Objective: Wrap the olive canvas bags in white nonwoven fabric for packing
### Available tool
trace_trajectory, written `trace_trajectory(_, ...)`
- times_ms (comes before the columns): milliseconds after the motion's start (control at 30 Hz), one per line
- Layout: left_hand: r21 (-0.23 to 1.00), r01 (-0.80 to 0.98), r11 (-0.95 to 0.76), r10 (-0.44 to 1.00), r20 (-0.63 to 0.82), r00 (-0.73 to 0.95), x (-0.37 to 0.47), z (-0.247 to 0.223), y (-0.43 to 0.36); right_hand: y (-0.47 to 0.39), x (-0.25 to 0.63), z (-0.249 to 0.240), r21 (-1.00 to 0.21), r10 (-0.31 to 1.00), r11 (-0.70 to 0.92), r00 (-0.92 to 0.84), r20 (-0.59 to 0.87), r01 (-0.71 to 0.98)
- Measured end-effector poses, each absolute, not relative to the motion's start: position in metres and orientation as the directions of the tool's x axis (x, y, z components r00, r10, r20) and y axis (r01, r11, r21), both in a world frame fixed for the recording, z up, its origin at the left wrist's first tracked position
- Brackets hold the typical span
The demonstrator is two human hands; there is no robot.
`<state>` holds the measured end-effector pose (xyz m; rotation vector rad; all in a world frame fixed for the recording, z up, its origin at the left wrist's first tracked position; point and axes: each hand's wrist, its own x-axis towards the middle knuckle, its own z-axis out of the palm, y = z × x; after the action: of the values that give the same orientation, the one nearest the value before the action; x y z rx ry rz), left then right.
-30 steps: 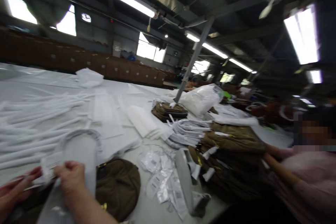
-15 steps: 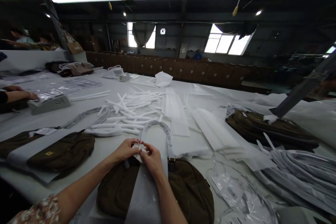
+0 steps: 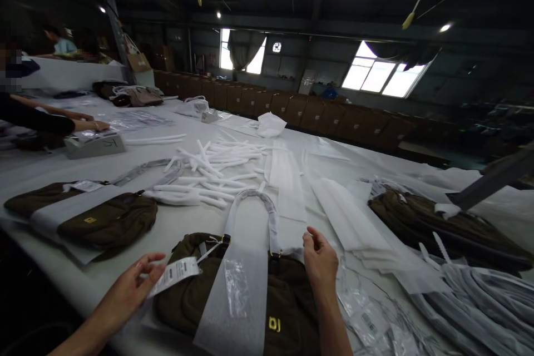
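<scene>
A dark olive bag [image 3: 294, 295] lies in front of me, its wrapped handle [image 3: 254, 196] arching away and a white paper strip [image 3: 246, 311] running down its front. On the strip lies a small clear plastic pouch [image 3: 237, 287]. A white printed tag [image 3: 177, 273] hangs by a string near the handle's left ring. My left hand [image 3: 136, 283] is beside the tag's outer end, open with fingers apart; whether the thumb touches the tag is unclear. Over the bag's right side, my right hand [image 3: 321, 258] has curled fingers; any small thing inside them is hidden.
A second olive bag [image 3: 112, 222] lies to the left. White foam tubes [image 3: 217, 164] and foam sheets [image 3: 346, 217] spread beyond. At right are clear pouches [image 3: 371, 317], grey wrapped handles [image 3: 484, 300] and more bags [image 3: 438, 228]. A co-worker's hands [image 3: 89, 122] are at far left.
My hands have moved apart from the handle's left base, left hand leftward, right hand rightward. The tag now lies outward to the left, and the bag's gold emblem shows. The view has turned slightly left.
</scene>
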<state>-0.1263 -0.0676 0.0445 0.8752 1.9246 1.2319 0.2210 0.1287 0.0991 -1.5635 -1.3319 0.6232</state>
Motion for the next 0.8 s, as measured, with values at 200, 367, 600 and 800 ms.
trace_trajectory(200,0.745,0.659,0.108,0.910,0.193,-0.368,-0.131,0.110,-0.021,0.121,0.241,0.087,-0.646,0.944,0.240,-0.020,0.329,0.725)
trace_trajectory(367,0.644,0.764,-0.029,0.999,0.041,0.003,-0.110,0.097,0.049,0.102,0.272,0.054,-0.419,0.989,0.050,0.013,0.146,0.907)
trace_trajectory(600,0.530,0.846,0.055,0.988,-0.150,0.029,-0.099,0.042,0.080,0.098,0.267,0.042,-0.283,0.998,0.047,-0.059,-0.033,0.958)
trace_trajectory(800,0.586,0.793,0.167,0.980,-0.187,-0.068,-0.101,0.029,0.086,0.110,0.256,0.045,-0.341,0.998,0.004,-0.026,-0.060,0.940)
